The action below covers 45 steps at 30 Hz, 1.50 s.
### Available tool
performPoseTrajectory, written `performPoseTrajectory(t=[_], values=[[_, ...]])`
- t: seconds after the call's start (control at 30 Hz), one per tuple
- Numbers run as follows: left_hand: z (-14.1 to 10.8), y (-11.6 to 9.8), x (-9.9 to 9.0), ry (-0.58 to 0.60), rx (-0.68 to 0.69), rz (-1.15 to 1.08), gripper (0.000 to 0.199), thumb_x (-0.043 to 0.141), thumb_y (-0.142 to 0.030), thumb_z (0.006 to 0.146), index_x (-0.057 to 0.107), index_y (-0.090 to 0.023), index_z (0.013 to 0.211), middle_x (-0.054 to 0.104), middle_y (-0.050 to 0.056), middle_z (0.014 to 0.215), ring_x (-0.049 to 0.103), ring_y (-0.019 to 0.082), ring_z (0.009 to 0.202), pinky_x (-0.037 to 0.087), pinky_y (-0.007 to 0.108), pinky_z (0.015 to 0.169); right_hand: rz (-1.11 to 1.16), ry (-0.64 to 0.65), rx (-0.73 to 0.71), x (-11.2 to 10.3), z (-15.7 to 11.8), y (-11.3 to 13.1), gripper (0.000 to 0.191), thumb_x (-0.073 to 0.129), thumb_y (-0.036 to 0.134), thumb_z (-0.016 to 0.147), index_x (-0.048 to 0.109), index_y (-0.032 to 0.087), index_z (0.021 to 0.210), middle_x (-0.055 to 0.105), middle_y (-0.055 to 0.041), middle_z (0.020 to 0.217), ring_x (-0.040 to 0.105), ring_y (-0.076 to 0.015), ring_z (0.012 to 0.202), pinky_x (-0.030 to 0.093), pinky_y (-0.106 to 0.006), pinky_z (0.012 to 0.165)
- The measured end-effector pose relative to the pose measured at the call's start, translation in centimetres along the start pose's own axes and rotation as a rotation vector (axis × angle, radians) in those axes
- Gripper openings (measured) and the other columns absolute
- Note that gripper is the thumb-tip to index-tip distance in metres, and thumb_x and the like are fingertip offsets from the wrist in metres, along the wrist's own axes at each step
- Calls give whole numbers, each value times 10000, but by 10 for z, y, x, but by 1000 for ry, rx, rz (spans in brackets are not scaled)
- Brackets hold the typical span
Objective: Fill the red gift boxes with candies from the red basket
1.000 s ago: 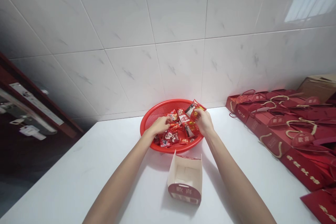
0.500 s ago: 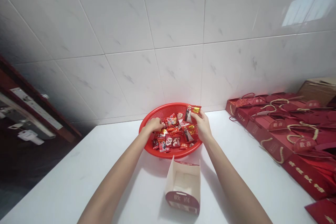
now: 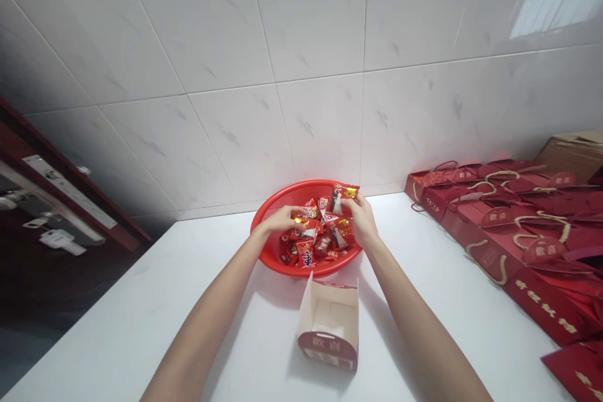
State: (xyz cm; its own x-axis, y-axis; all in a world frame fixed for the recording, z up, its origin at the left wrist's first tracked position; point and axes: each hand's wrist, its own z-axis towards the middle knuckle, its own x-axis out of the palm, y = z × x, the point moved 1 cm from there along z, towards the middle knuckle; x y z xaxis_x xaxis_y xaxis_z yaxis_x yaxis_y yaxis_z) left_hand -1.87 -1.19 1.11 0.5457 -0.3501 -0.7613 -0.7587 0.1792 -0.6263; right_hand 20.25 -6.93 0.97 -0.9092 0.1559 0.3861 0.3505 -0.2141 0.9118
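Observation:
A red plastic basket (image 3: 269,251) holds several small wrapped candies (image 3: 305,254), mostly in red wrappers. Over its left part is my left hand (image 3: 284,220), its fingers closed on a red and gold candy packet (image 3: 301,222). At the right rim, my right hand (image 3: 362,217) pinches another red and gold candy packet (image 3: 345,193) with a printed picture on it, raised above the pile. In front of the basket stands an open paper gift box (image 3: 328,352), cream inside and dark red on its front flap; I see nothing in it.
Several dark red gift boxes (image 3: 499,232) with rope handles stand in rows on the right of the white table (image 3: 141,326). Behind them is a brown cardboard box (image 3: 575,154). A tiled wall (image 3: 320,125) closes off the back; a door with keys (image 3: 61,242) is at left.
My left hand has come up from deep in the candies, now with a packet in its fingers, and the candies beneath have shifted. My right hand still holds its packet at nearly the same place.

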Motion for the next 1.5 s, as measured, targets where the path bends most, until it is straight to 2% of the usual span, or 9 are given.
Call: performPoseTrajectory(t=[0.1,0.3,0.53,0.7,0.97,1.13,1.23,1.37,1.5], values=[[-5,-10,-2,-10,58,-101,506,729,-415,706,714,-166,1147,750,55,1000,679,199,827,517,264,666,-1,4,4,0,0,1,218,602,322,633,615,226,828,706,10,809,649,-202,801,527,-305,747],[-9,-18,-4,-65,140,-215,329,750,-454,705,720,-158,844,712,24,820,632,166,738,473,241,617,35,3,24,0,1,1,224,603,290,601,618,221,814,699,16,790,631,-191,760,509,-291,704],[-9,-15,-2,-129,124,-282,455,681,-623,777,629,-173,738,512,-41,539,500,121,440,345,234,433,66,18,20,1,0,2,261,654,314,606,647,213,847,739,3,856,668,-205,847,522,-313,795],[-4,-12,-2,-165,185,-320,467,723,-613,711,584,-169,664,542,-23,647,489,116,584,366,228,522,132,35,19,2,-1,2,278,727,351,639,689,214,877,765,-14,919,696,-228,926,529,-350,867],[-1,-9,-2,-155,170,-389,407,789,-538,642,657,-167,745,579,-17,654,497,130,579,366,241,524,100,43,-2,1,0,0,280,729,366,674,696,207,902,768,-23,970,693,-229,972,525,-361,913],[-3,-11,-4,-224,191,-474,447,821,-564,621,653,-165,731,598,-21,688,508,124,620,390,242,569,-127,40,-39,-2,2,-7,285,651,412,746,651,210,948,747,-44,1012,680,-229,991,529,-363,902],[-3,-13,-5,-279,214,-556,501,830,-609,612,646,-169,767,617,-20,747,543,129,691,431,242,633,-249,9,-32,-4,3,-13,304,714,375,695,632,218,942,729,-70,1057,666,-253,1012,521,-385,898],[-3,-22,-4,-256,228,-675,568,822,-657,601,644,-177,847,647,-11,799,592,141,715,479,270,677,-351,14,-58,-2,2,-13,375,765,379,693,628,234,1010,692,-99,1206,642,-271,1134,482,-416,984],[-7,-42,2,-201,237,-721,506,896,-509,572,678,-173,881,668,-4,828,618,141,726,484,269,682,-353,142,-60,2,-4,-2,392,769,485,726,650,212,981,715,-90,1086,652,-268,1086,490,-402,943]])
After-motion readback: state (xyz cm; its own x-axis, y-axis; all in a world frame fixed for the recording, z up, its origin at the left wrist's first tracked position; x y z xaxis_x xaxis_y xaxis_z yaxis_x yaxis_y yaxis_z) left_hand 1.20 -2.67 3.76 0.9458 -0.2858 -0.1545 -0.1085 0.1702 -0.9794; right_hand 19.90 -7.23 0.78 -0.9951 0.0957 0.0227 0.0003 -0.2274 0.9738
